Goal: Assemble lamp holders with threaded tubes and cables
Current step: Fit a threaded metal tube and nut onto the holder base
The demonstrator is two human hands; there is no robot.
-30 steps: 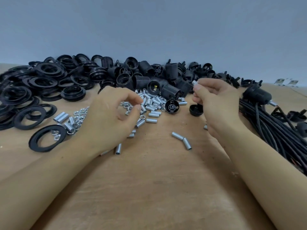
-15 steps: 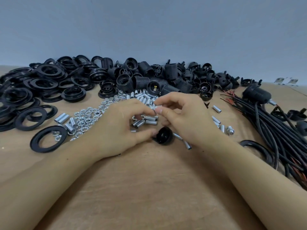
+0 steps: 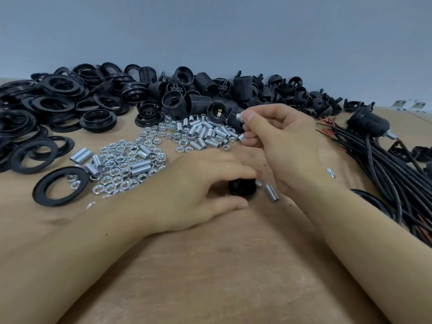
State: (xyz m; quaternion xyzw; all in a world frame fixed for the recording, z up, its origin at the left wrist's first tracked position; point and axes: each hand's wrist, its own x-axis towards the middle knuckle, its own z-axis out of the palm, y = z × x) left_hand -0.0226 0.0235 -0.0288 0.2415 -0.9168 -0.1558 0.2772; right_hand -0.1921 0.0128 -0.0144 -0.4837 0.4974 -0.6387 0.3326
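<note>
My left hand (image 3: pixel 198 188) lies low on the wooden table (image 3: pixel 210 265) and holds a small black holder cap (image 3: pixel 242 187) between thumb and fingers. My right hand (image 3: pixel 280 141) is raised above it and pinches a short silver threaded tube (image 3: pixel 239 116) at its fingertips; a second tube (image 3: pixel 240 137) shows under its lower fingers. More threaded tubes (image 3: pixel 205 133) lie in a heap behind, with silver nuts (image 3: pixel 124 167) to the left. Black lamp holder bodies (image 3: pixel 198 99) are piled at the back. A bundle of black cables (image 3: pixel 385 164) lies at the right.
Black threaded rings (image 3: pixel 46 108) cover the back left, one ring (image 3: pixel 60 189) lying alone near the nuts. An assembled holder (image 3: pixel 368 123) sits on the cable bundle. Loose tubes (image 3: pixel 272 196) lie beside the cap. A grey wall stands behind the table.
My right hand has risen from beside the left hand, carrying a threaded tube up and to the right. My left hand stays on the black cap, which moved slightly right.
</note>
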